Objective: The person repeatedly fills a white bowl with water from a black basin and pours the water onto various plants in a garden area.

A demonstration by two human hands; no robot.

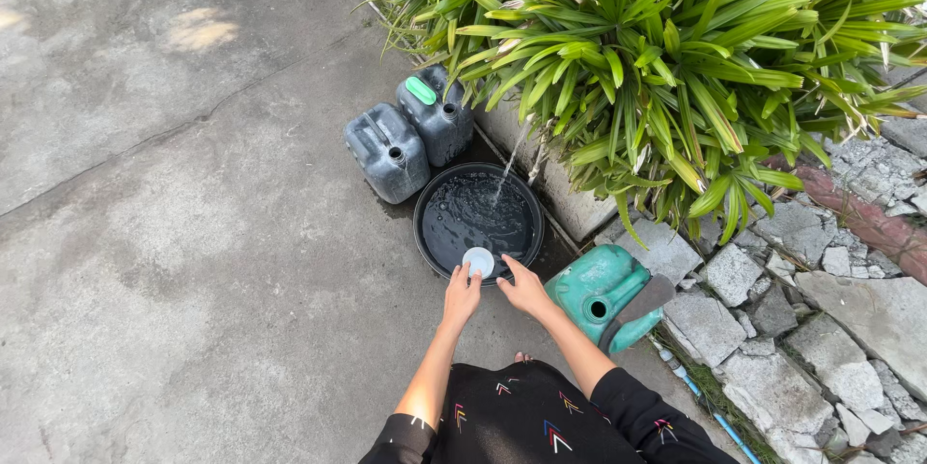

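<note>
A black round basin (430,196) full of water stands on the concrete, and a thin stream of water falls into it from the plants above. Both my hands reach to its near rim. My left hand (461,292) and my right hand (521,286) hold a small white round lid or cup (478,260) at the water's edge. Which hand bears most of it I cannot tell.
Two grey jerrycans (387,151) (439,118) stand behind the basin, one with a green cap. A green jerrycan (601,292) lies on its side right of my right hand. Leafy plants (666,68), a kerb and broken stone slabs (772,329) fill the right.
</note>
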